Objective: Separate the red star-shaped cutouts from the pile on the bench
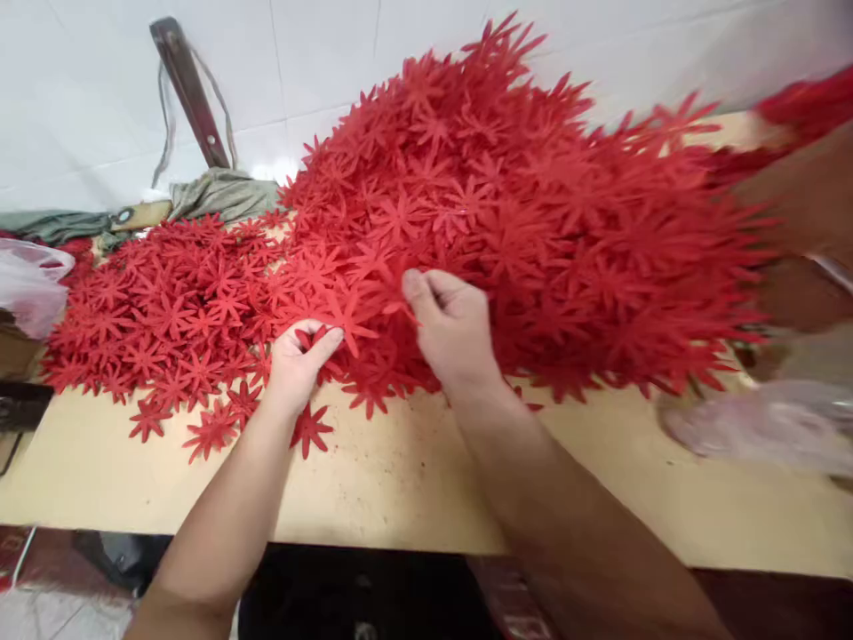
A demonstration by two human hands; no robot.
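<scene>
A big heap of red flower-shaped cut-outs [426, 169] with narrow, pointed petals covers much of the table. At the heap's front edge, my left hand [297, 364] pinches a red flower cut-out [350, 322] between thumb and fingers. More red petals show inside its curled fingers. Just to the right, my right hand [457, 329] is closed, thumb against bent forefinger. Red petals lie at its fingertips, and it seems to grip one of these cut-outs, though they blend with the heap behind. A few single cut-outs [211, 430] lie in front of the heap, near my left forearm.
The pale tabletop [393, 498] runs along the front. A dark strap-like bar [190, 93] leans on the white tiled wall, above a grey-green cloth [223, 194]. Plastic bags lie at the left [33, 280] and right [766, 427] ends. Brown blurred shapes stand at far right.
</scene>
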